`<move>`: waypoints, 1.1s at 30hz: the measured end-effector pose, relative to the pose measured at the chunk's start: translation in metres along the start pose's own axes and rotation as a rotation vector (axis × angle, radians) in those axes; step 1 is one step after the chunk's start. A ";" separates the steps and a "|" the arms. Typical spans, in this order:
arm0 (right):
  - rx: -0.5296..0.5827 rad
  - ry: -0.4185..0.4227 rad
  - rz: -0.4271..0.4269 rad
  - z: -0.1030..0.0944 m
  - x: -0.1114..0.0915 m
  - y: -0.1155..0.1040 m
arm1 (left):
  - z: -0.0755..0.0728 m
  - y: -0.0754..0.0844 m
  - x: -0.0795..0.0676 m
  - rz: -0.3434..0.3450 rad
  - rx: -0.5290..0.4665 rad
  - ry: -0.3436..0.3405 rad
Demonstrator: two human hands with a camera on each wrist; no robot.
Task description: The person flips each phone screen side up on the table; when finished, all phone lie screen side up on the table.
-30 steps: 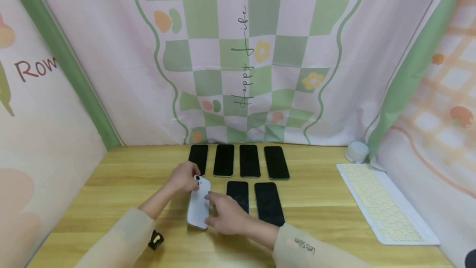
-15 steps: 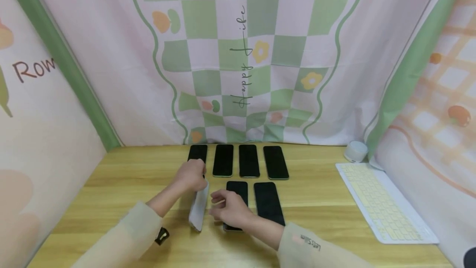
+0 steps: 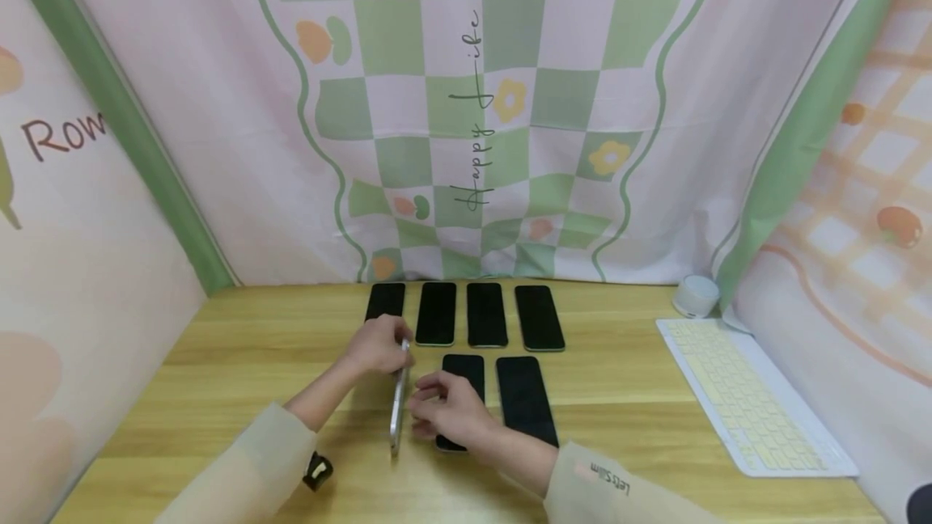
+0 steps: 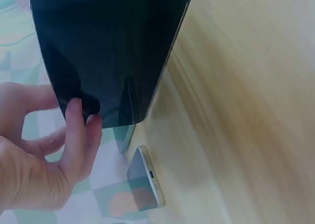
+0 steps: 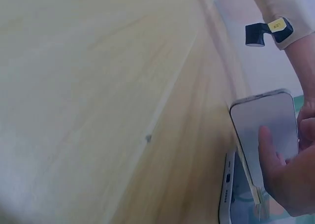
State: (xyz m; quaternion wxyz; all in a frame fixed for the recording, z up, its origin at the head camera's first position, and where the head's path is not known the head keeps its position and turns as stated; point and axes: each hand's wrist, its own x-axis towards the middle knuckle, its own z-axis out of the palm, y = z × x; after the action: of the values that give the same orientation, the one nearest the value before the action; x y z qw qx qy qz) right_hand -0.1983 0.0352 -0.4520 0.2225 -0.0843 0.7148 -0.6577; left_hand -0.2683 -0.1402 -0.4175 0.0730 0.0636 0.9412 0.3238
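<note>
My left hand (image 3: 380, 345) pinches a white smartphone (image 3: 398, 403) by its far end. In the head view this phone is turned on its side, so only a thin edge shows. Its dark screen (image 4: 113, 51) faces the left wrist camera, with fingers at one corner. From the right wrist view I see its pale back (image 5: 251, 118). Fingers loosely bent, my right hand (image 3: 457, 412) hovers just right of it with a small gap, holding nothing. Beneath that hand lies a black-screened phone (image 3: 466, 372), partly covered. Whether the held phone touches the table cannot be made out.
Along the back of the wooden table (image 3: 240, 362) several black-screened phones (image 3: 486, 314) lie in a row. Another phone (image 3: 527, 399) lies right of my right hand. A keyboard (image 3: 757, 403) and a small white cylinder (image 3: 696, 296) sit at the right. Curtains (image 3: 466, 103) close off the back.
The white phone was lying back up with both hands at it. My left hand has tilted it onto its edge, while my right hand has let go and moved slightly right.
</note>
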 end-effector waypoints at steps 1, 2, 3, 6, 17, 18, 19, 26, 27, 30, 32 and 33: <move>0.018 0.003 0.006 0.001 0.000 0.000 | 0.001 -0.001 0.000 -0.008 -0.050 -0.017; 0.034 0.008 0.010 0.002 0.000 0.000 | 0.002 -0.002 0.000 -0.012 -0.086 -0.030; 0.045 0.013 0.014 0.002 0.000 0.000 | 0.003 -0.002 0.000 -0.011 -0.114 -0.040; 0.056 0.034 0.018 0.005 0.000 -0.001 | 0.005 -0.003 0.000 -0.009 -0.166 -0.055; -0.024 0.099 0.017 0.006 0.002 -0.001 | 0.014 -0.004 -0.003 -0.016 -0.163 -0.037; -0.033 0.103 0.018 0.005 0.002 -0.001 | 0.014 -0.004 -0.003 -0.016 -0.160 -0.042; -0.037 0.106 0.018 0.005 0.002 0.000 | 0.014 -0.005 -0.004 -0.012 -0.154 -0.049; -0.035 0.113 0.032 0.002 0.005 0.001 | 0.010 -0.010 -0.009 0.116 -0.019 -0.088; -0.036 0.109 0.031 0.002 0.005 0.001 | 0.010 -0.012 -0.011 0.147 -0.007 -0.101; -0.050 0.095 0.026 0.002 0.005 0.002 | 0.011 -0.017 -0.014 0.255 0.046 -0.136; -0.063 0.087 0.022 0.002 0.006 0.002 | 0.011 -0.021 -0.017 0.303 0.076 -0.161; -0.067 0.083 0.021 0.002 0.006 0.003 | 0.011 -0.023 -0.019 0.317 0.088 -0.175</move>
State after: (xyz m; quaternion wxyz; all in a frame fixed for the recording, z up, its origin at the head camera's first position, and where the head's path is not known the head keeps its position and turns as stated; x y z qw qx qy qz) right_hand -0.2021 0.0314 -0.4557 0.1968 -0.0569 0.7459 -0.6338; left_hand -0.2499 -0.1548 -0.4381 0.0997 0.2419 0.9227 0.2830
